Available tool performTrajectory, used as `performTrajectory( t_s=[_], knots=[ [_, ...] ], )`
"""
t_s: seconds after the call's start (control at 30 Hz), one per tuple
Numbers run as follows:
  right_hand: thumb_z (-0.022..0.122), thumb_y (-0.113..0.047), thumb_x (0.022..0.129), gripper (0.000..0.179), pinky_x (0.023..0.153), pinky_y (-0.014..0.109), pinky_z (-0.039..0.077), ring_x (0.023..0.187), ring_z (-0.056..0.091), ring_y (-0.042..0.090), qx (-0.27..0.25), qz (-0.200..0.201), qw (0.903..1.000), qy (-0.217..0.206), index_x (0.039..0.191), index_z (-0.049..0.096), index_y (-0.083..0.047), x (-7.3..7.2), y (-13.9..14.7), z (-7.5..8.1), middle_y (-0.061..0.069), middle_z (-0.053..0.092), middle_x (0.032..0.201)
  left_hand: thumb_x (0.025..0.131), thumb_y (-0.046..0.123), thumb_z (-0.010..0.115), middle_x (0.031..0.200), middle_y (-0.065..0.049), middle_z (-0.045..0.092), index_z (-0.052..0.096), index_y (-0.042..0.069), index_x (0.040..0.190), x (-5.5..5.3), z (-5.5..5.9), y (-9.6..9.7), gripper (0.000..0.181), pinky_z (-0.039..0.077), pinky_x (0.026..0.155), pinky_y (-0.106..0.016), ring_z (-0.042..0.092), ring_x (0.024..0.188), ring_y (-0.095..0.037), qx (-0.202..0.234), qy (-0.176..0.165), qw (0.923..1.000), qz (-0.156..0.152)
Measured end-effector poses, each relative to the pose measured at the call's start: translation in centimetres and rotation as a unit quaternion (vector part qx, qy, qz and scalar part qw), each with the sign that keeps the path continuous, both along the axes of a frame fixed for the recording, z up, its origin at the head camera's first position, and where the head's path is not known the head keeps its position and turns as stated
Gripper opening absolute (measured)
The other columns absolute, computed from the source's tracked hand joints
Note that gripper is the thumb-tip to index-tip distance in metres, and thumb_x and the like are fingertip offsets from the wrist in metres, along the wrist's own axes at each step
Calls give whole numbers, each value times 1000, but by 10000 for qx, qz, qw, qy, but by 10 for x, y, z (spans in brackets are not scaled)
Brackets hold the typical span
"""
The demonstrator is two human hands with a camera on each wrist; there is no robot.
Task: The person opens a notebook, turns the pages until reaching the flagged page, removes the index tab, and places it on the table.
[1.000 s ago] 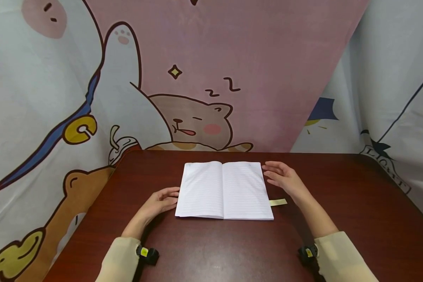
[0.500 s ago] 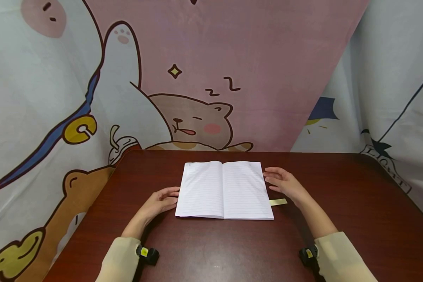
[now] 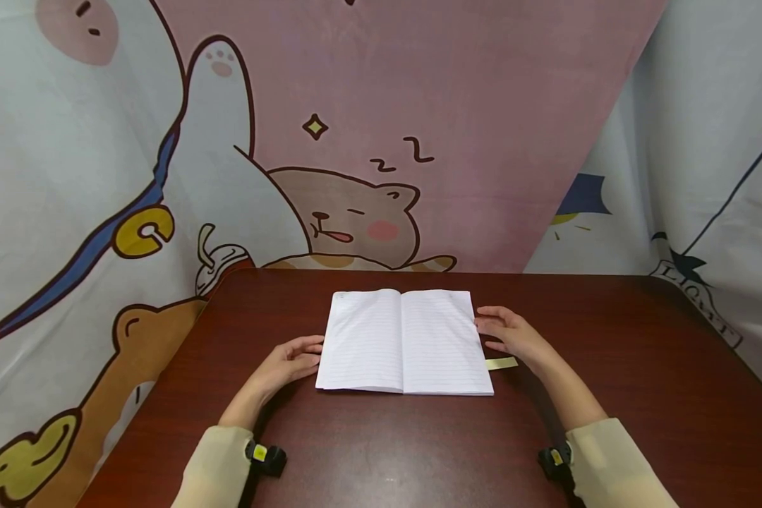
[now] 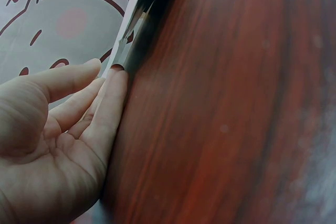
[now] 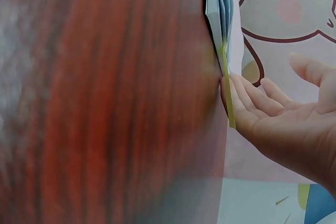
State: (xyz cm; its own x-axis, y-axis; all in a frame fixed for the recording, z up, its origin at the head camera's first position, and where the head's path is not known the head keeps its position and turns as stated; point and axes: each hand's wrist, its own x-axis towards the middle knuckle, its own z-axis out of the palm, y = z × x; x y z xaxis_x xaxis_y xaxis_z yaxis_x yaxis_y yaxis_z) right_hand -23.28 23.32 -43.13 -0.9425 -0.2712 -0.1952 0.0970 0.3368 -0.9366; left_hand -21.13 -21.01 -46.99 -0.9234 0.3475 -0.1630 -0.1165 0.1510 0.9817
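Observation:
An open notebook point(image 3: 368, 342) with blank ruled pages lies on the brown table point(image 3: 381, 458). At its left edge rests my left hand point(image 3: 288, 361), fingers loosely extended. The left wrist view shows that hand's fingertips point(image 4: 116, 77) right at the notebook's edge, low by the tabletop, with the thumb apart above. Beside the opposite edge is my right hand point(image 3: 514, 333), fingers relaxed and slightly bent, thumb held away from them in the right wrist view. A pale yellow paper strip point(image 3: 502, 364) sticks out from between the pages, just below the right hand.
A cloth backdrop point(image 3: 482, 127) with cartoon animals hangs behind the table's far edge and along its left side. Another white cloth point(image 3: 724, 183) hangs at the right. Each wrist wears a small black camera, such as the left one point(image 3: 269, 462).
My right hand has slid a little toward me along the notebook's right edge. My left hand and the notebook have stayed in place.

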Motion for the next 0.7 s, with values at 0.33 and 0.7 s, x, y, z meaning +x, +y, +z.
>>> performTrajectory(
  t_s=[0.33,0.7],
  knots=[
    [48,-16,105,56,110,54,44,137,44,47,45,29,10000,-22,149,25,9,1,1,1,36,39,149,99,5,58,139,-31,49,40,-7,147,-1,0,0,53,56,95,-26,63,106,-6,-96,-16,9999,26],
    [52,-20,104,59,105,47,50,132,50,40,70,-30,10000,-44,150,28,7,-2,-3,-1,32,43,148,99,5,58,139,-30,49,40,-7,147,0,0,0,52,56,93,-24,63,105,-6,-104,0,9999,57]
  ],
)
